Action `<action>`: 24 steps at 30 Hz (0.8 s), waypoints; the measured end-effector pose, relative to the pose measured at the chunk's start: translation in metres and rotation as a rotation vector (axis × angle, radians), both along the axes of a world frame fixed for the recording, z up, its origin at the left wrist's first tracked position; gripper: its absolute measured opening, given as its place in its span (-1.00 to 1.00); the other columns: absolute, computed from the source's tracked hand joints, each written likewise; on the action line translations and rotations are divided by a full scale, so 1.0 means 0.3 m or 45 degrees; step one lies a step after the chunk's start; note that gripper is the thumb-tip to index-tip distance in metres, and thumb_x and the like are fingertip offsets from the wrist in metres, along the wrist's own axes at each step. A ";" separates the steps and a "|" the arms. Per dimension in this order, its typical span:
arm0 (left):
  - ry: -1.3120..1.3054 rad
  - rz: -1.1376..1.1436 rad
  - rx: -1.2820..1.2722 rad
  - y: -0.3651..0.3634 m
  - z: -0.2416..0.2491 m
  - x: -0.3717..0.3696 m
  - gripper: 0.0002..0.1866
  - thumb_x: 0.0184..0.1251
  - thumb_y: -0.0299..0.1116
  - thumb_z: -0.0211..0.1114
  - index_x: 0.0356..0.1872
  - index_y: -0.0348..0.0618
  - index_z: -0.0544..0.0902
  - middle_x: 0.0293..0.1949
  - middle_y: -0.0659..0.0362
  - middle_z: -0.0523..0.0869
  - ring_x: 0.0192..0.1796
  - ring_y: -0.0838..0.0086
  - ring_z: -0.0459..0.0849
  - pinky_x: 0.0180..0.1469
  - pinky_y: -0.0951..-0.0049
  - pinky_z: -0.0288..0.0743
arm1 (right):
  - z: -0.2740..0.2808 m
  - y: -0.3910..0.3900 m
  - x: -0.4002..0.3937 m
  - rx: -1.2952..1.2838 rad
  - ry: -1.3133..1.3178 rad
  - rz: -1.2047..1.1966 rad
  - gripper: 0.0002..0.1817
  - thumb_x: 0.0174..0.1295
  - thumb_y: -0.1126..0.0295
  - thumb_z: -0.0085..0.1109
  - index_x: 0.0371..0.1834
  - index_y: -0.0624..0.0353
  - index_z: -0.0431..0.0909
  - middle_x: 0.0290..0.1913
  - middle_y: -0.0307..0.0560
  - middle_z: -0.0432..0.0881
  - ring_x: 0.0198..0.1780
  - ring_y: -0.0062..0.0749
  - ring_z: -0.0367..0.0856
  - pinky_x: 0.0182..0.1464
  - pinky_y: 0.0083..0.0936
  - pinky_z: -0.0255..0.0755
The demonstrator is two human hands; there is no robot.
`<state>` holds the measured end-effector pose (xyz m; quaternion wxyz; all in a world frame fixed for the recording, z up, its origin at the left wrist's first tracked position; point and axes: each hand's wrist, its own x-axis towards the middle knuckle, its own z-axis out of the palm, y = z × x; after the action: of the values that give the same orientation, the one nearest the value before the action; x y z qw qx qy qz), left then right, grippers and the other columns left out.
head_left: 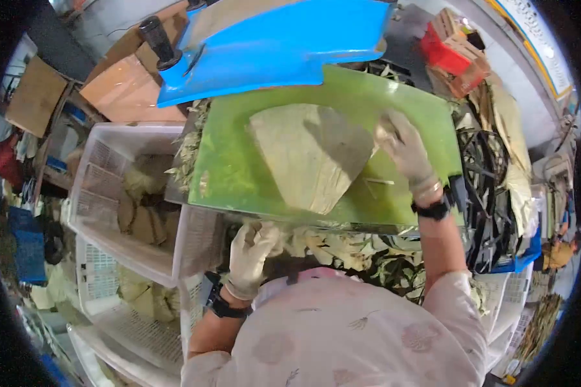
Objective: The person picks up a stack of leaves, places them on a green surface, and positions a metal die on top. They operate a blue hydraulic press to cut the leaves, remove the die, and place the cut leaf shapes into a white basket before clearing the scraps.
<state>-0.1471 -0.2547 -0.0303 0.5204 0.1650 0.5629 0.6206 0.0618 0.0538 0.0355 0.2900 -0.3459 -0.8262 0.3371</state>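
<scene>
**Gloved hands at a leaf-cutting board**

Nearest the camera, a pale patterned shirt fills the lower middle of the view, with both forearms reaching forward from it. Each wrist wears a dark band, and both hands are in light gloves.

Just ahead of the shirt, the left hand hangs over a heap of leaf trimmings that lies below the near edge of the green cutting board. Its fingers are curled loosely downward near the scraps; whether they grip any of them cannot be told.

To the left stand white plastic crates, side by side and stacked, with folded dried leaves inside.

Farther on, the green cutting board lies tilted across the desk. A stack of dried leaves, trimmed to a wedge with straight edges, rests on its middle. The right hand is set at the right edge of that stack, fingers bent and pressing on the leaf corner, pinching it against the board.

Beyond the board, a blue cutter blade arm with a black handle stands raised above the far edge. At the far right sit a red box and a tangle of black strips.
</scene>
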 end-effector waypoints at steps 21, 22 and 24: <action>0.074 0.473 0.296 -0.061 0.050 0.162 -0.52 0.28 -0.53 0.44 0.23 -0.32 0.58 0.07 0.21 0.71 0.05 0.53 0.66 0.10 0.43 0.60 | -0.083 -0.169 -0.165 -0.647 -0.029 0.625 -0.22 0.33 0.03 0.31 0.43 0.44 0.39 0.30 0.15 0.59 0.28 -0.08 0.56 0.38 -0.21 0.37; 0.195 0.423 0.206 -0.094 0.041 0.132 -0.53 0.29 -0.53 0.46 0.22 -0.31 0.59 0.07 0.24 0.71 0.05 0.55 0.65 0.11 0.45 0.59 | -0.068 -0.180 -0.164 -0.479 0.024 0.687 -0.19 0.39 0.02 0.27 0.49 0.46 0.31 0.39 0.10 0.52 0.35 -0.24 0.48 0.43 -0.23 0.31; 0.237 0.456 0.216 -0.147 -0.073 0.077 -0.49 0.29 -0.52 0.48 0.26 -0.31 0.57 0.06 0.23 0.73 0.04 0.52 0.68 0.13 0.43 0.60 | -0.124 -0.117 -0.116 -0.576 -0.048 0.706 -0.23 0.43 0.01 0.22 0.48 0.43 0.34 0.41 0.15 0.50 0.41 -0.15 0.45 0.48 -0.20 0.26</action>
<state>-0.1240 -0.2987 -0.0521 0.3317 0.1621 0.5746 0.7305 0.0271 0.0186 -0.0018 0.0884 -0.1702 -0.7984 0.5708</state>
